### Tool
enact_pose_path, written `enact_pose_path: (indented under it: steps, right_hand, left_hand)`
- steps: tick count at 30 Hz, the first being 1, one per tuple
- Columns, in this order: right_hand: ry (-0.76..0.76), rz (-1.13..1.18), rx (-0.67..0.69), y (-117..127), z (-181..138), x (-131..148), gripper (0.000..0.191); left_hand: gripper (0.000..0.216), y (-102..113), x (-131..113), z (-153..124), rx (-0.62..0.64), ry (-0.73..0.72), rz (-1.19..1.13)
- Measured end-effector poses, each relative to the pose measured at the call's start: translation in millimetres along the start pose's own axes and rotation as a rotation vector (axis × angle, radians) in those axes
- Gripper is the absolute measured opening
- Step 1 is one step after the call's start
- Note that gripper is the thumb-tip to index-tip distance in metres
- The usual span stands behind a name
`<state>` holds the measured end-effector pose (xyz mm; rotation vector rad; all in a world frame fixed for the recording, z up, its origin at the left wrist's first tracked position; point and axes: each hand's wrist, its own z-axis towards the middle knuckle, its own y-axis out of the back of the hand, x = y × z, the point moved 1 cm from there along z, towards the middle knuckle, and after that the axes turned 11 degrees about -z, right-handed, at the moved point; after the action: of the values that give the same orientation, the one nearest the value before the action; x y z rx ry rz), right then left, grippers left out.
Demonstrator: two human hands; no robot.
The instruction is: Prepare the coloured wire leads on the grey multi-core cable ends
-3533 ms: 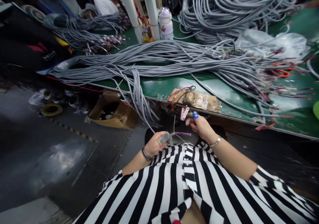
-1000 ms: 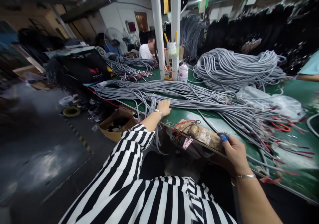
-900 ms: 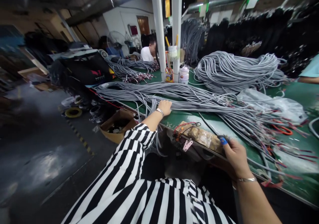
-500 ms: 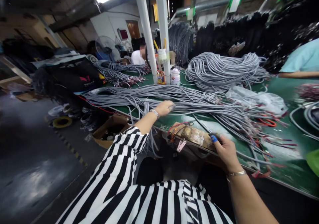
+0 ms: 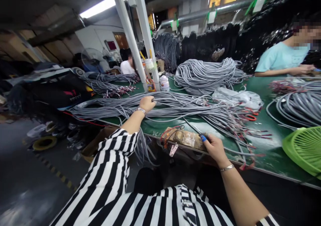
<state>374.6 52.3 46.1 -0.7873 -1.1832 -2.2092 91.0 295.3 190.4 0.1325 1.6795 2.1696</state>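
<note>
My left hand (image 5: 147, 103) is over the long bundle of grey cables (image 5: 175, 110) on the table, its fingers curled closed on some of them. Which cables it grips is partly hidden by the hand. My right hand (image 5: 215, 148) is pinched closed at the table's front edge, with blue wrapping on the thumb. A single grey cable runs down from the bundle into its fingers. Just left of that hand lies a block wrapped in brown tape (image 5: 187, 138), with thin wires and a pink clip (image 5: 173, 150) at its left end. Stripped cable ends (image 5: 240, 125) fan out to the right.
A large grey cable coil (image 5: 205, 73) and a clear plastic bag (image 5: 238, 97) lie farther back. A white bottle (image 5: 165, 84) stands by the posts. A green basket (image 5: 304, 149) sits at right. One person (image 5: 278, 58) works across the table, another behind the posts.
The view has turned right, bringing in the green basket and more of the person opposite. My left hand has moved farther across the bundle and slightly left. My right hand keeps its pinch.
</note>
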Motion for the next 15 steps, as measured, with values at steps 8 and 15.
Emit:
enact_pose_path:
  steps: [8,15]
  right_hand:
    - [-0.041,0.156,-0.031,7.1,-3.5,5.4,0.030]
    - [-0.089,0.177,-0.042,9.0,-1.9,6.6,0.044]
  left_hand:
    - [0.030,46.0,-86.6,-63.9,-0.112,-0.532,-0.484]
    - [0.022,62.7,-70.1,-65.4,-0.586,-0.185,-1.527]
